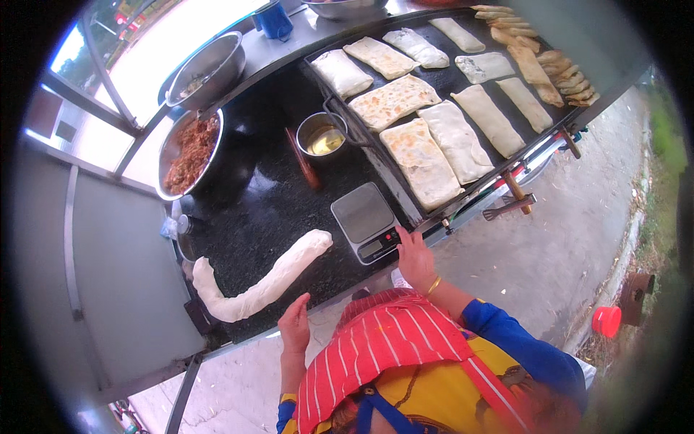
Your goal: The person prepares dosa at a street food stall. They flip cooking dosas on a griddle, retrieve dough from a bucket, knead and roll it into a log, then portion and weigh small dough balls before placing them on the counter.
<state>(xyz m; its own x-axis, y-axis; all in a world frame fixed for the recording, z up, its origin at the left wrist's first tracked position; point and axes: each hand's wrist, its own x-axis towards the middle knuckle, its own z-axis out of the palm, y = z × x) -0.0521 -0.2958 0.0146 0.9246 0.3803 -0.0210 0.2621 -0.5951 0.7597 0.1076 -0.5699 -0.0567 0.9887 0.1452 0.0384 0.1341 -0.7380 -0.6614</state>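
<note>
My right hand (416,259) touches the button panel at the near right corner of a digital kitchen scale (363,212), whose plate bears nothing. My left hand (295,323) is raised at the worktop's near edge, fingers together and holding nothing visible. To its upper left, a long bent roll of pale dough (255,295) lies on the dark worktop (244,217). Beyond the scale stand a metal pot of yellow oil (322,135) and, beside it, a reddish-brown stick (303,160).
At the right, a black griddle (387,179) holds several filled flatbreads (420,163), some browned. A bowl of reddish filling (190,154) stands at the left, below a tilted metal bowl (209,70). A blue jug (272,20) is at the back. Wooden-handled tools (515,190) jut from the griddle's front.
</note>
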